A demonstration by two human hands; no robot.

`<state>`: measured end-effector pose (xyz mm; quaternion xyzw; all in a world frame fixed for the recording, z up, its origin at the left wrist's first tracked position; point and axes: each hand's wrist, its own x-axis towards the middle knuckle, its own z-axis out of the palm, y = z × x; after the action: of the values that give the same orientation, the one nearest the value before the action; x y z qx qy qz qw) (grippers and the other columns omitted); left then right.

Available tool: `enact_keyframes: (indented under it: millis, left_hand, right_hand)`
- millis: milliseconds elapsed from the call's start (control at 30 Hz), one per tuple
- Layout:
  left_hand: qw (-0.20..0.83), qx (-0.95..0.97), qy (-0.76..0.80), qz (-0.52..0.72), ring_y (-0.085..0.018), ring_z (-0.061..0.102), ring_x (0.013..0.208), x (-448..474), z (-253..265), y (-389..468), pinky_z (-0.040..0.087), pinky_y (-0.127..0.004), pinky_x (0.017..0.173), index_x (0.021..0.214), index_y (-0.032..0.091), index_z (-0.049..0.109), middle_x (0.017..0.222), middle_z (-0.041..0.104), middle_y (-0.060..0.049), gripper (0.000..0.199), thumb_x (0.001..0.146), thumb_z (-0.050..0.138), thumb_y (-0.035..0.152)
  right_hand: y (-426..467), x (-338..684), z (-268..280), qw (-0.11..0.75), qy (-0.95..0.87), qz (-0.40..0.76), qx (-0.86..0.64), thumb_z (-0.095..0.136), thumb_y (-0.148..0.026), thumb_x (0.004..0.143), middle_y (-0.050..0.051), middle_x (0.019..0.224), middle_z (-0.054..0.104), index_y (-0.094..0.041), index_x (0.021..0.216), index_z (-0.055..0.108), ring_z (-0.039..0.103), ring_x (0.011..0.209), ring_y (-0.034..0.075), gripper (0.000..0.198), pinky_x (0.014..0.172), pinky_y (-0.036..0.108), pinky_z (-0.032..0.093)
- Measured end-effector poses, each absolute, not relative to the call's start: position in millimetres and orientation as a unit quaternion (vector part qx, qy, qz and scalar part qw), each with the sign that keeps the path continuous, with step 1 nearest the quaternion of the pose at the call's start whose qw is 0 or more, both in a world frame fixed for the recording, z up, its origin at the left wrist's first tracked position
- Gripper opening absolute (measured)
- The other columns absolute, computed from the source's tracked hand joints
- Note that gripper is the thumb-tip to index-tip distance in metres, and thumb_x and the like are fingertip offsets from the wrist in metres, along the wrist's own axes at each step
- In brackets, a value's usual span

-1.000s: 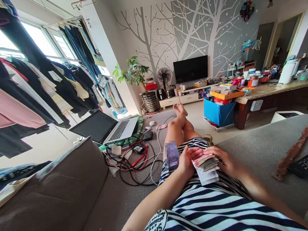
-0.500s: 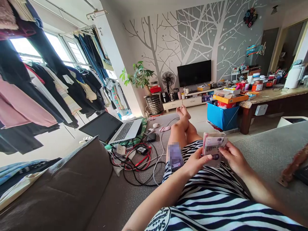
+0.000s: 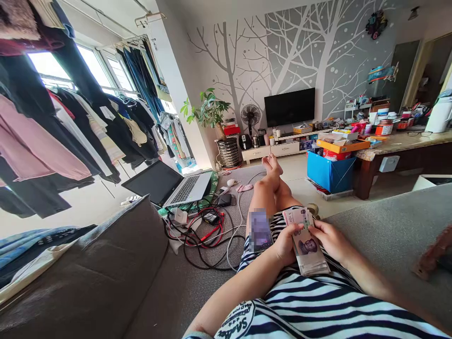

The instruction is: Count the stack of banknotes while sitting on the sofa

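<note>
We see the left hand (image 3: 286, 246) and the right hand (image 3: 328, 239) grasping banknotes (image 3: 308, 247) between them, over striped clothing (image 3: 318, 303). Beyond, a ribbed pot (image 3: 229, 153) holds a leafy plant (image 3: 212, 112); a blue bin (image 3: 330, 173) bears a red package (image 3: 335, 155) beneath an orange tray (image 3: 342, 147).

Clothes (image 3: 45, 146) hang before bright windows (image 3: 84, 68) at the upper left. Left of centre, a laptop (image 3: 185, 188) stands open, tangled cables (image 3: 212, 234) (black, red and white) near it. Upper centre, a potted plant (image 3: 213, 114) and a fan (image 3: 250, 115) stand left of a dark television (image 3: 289, 107). At right, a tabletop (image 3: 402, 145) bears jars (image 3: 384, 128) and a white jug (image 3: 439, 115).
</note>
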<state>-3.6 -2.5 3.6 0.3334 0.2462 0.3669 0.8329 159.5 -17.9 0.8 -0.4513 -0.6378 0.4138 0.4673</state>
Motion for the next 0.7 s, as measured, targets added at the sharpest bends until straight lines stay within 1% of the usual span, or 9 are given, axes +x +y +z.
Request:
enact_keyframes:
  millis: [133,200,267,333,433,500,567,633,700]
  left_hand:
    - [0.826,0.306,0.272,0.388,-0.024,0.066,0.068,-2.1,-4.9,-5.2,0.050,-0.036,0.078,0.088,0.012,0.072,0.072,0.072,-0.008,0.023,0.071,0.066,0.028]
    - [0.825,0.299,0.275,0.392,-0.021,0.062,0.063,-1.1,-4.4,-6.9,0.048,-0.035,0.076,0.084,0.013,0.071,0.069,0.070,-0.007,0.018,0.071,0.065,0.024]
    - [0.833,0.300,0.264,0.382,-0.022,0.063,0.064,-1.3,-2.0,-7.6,0.048,-0.035,0.077,0.084,0.012,0.071,0.069,0.070,-0.007,0.019,0.070,0.064,0.024]
    - [0.845,0.299,0.239,0.374,-0.026,0.066,0.072,-3.3,1.1,-7.1,0.048,-0.038,0.082,0.089,0.011,0.073,0.073,0.072,-0.010,0.026,0.071,0.064,0.027]
    - [0.851,0.281,0.197,0.398,-0.031,0.069,0.083,-8.6,5.1,-4.6,0.049,-0.042,0.088,0.097,0.006,0.073,0.086,0.076,-0.016,0.039,0.069,0.062,0.032]
    - [0.851,0.253,0.190,0.419,-0.030,0.069,0.083,-12.1,7.0,-2.8,0.049,-0.043,0.089,0.097,0.006,0.073,0.088,0.076,-0.016,0.040,0.067,0.063,0.030]
    - [0.844,0.222,0.188,0.450,-0.028,0.069,0.080,-14.6,8.3,-1.7,0.050,-0.042,0.087,0.097,0.009,0.074,0.088,0.076,-0.014,0.038,0.065,0.064,0.027]
    - [0.843,0.204,0.188,0.460,-0.025,0.067,0.074,-16.1,9.6,-1.5,0.051,-0.040,0.083,0.097,0.010,0.074,0.087,0.076,-0.012,0.037,0.064,0.064,0.025]
    - [0.848,0.195,0.182,0.458,-0.024,0.067,0.072,-16.8,11.0,-1.7,0.051,-0.038,0.080,0.097,0.011,0.074,0.088,0.076,-0.011,0.038,0.062,0.064,0.022]
  right_hand:
    - [-28.6,150.7,3.0,0.310,-0.716,0.126,-0.613,0.042,-0.049,0.103,0.016,0.091,0.081,-0.016,0.106,0.076,0.078,0.085,0.035,0.047,0.071,0.040,0.057]
    - [-36.0,145.3,7.4,0.245,-0.718,0.014,-0.652,0.041,-0.045,0.105,0.017,0.089,0.081,-0.015,0.124,0.072,0.079,0.081,0.035,0.047,0.068,0.040,0.056]
    - [-41.4,142.2,11.8,0.220,-0.722,-0.039,-0.655,0.042,-0.041,0.106,0.017,0.089,0.082,-0.015,0.140,0.064,0.079,0.078,0.034,0.048,0.065,0.039,0.057]
    - [-43.9,144.5,15.4,0.229,-0.721,-0.055,-0.652,0.046,-0.040,0.104,0.017,0.091,0.082,-0.015,0.144,0.061,0.079,0.079,0.034,0.049,0.066,0.039,0.058]
    - [-44.3,157.1,18.3,0.301,-0.734,-0.047,-0.607,0.055,-0.040,0.100,0.016,0.108,0.080,-0.017,0.144,0.060,0.078,0.093,0.033,0.050,0.076,0.041,0.061]
    - [-44.5,166.6,18.5,0.342,-0.784,-0.024,-0.518,0.062,-0.037,0.096,0.014,0.123,0.075,-0.020,0.144,0.059,0.073,0.108,0.030,0.050,0.089,0.041,0.060]
    - [-45.2,172.7,17.1,0.347,-0.837,-0.002,-0.423,0.070,-0.035,0.092,0.012,0.135,0.067,-0.025,0.139,0.062,0.065,0.123,0.030,0.049,0.103,0.043,0.055]
    - [-45.8,174.2,14.4,0.332,-0.871,0.006,-0.361,0.077,-0.033,0.087,0.010,0.143,0.062,-0.028,0.132,0.067,0.059,0.132,0.031,0.047,0.111,0.047,0.050]
    - [-46.1,172.2,11.3,0.317,-0.887,0.003,-0.336,0.080,-0.030,0.085,0.010,0.144,0.061,-0.029,0.127,0.070,0.055,0.135,0.033,0.044,0.113,0.051,0.047]
